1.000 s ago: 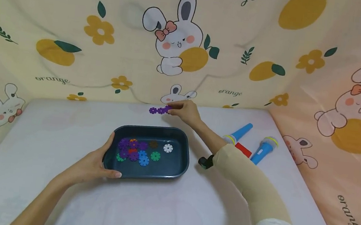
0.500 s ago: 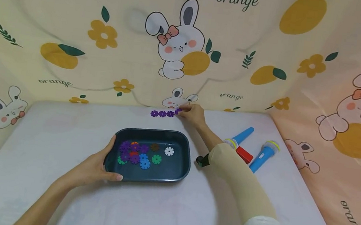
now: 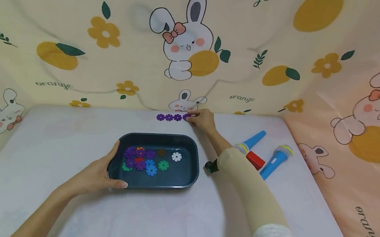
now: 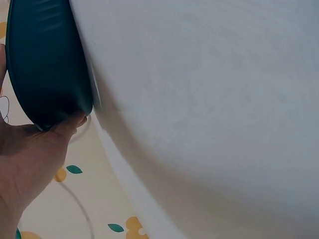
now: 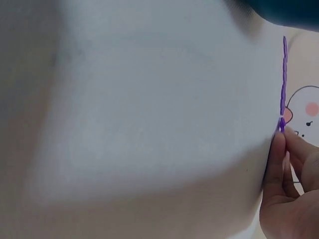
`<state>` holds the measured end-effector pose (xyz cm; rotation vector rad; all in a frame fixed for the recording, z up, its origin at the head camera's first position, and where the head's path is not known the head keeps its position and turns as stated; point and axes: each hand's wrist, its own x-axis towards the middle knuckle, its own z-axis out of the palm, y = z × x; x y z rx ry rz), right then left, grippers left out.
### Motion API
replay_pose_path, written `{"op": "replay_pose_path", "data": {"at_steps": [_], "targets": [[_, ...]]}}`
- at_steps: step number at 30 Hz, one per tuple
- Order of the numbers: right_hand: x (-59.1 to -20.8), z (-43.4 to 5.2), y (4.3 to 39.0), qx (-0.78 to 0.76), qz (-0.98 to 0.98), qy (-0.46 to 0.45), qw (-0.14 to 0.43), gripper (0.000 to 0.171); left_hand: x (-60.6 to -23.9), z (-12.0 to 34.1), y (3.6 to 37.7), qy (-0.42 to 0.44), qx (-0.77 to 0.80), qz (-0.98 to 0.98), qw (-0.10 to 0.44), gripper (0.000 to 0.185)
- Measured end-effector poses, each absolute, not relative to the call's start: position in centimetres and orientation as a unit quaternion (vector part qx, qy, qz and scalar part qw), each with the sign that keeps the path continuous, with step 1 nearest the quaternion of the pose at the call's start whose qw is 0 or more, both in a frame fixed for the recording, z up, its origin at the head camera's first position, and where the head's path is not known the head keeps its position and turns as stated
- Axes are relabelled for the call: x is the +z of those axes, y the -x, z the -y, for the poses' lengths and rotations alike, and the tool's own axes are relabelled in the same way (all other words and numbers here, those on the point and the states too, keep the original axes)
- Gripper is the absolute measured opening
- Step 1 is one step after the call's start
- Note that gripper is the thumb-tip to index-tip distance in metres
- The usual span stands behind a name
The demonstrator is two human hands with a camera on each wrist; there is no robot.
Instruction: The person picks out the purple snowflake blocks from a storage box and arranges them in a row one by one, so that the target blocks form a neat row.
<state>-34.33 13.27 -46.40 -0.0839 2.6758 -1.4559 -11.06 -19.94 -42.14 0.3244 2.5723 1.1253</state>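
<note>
My left hand (image 3: 99, 172) grips the left end of a dark blue tray (image 3: 188, 178), thumb along its near rim. In the tray lie several notched plastic snowflake discs: purple ones (image 3: 130, 161), blue ones (image 3: 151, 170), a green one (image 3: 163, 165), a white one (image 3: 176, 156) and a brown one. At the table's far edge, a row of purple snowflake discs (image 3: 169, 117) lies side by side. At the row's right end my right hand (image 3: 204, 120) pinches another purple snowflake disc (image 3: 185, 117). Seen edge-on in the right wrist view, the row (image 5: 284, 74) runs up from the fingertips.
Right of the tray lie two blue toy microphones, one (image 3: 254, 140) behind the forearm and one (image 3: 274, 162) farther right, with a red block (image 3: 255, 161) between them. A small black object (image 3: 210, 167) shows by the right sleeve. A patterned cloth wall borders the white table (image 3: 151, 222).
My right hand has shifted slightly right along the far edge. The row beside it shows one more purple disc uncovered, and another is in the fingers. The left hand stays on the tray.
</note>
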Motion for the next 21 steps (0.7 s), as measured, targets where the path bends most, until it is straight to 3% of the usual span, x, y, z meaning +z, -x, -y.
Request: {"op": "replay_pose_path", "data": {"at_steps": [13,21], "targets": [[-46.9,-13.4,33.8,-0.468,-0.882,0.031,0.036,0.026,-42.2,19.9,10.6,-0.109,0.388,-0.903,0.153,0.131],[-44.6,-12.4,33.0,-0.516,-0.853,0.065,0.039,0.021,-41.9,20.1,10.8,-0.098,0.382,-0.905,0.161,0.130]]}}
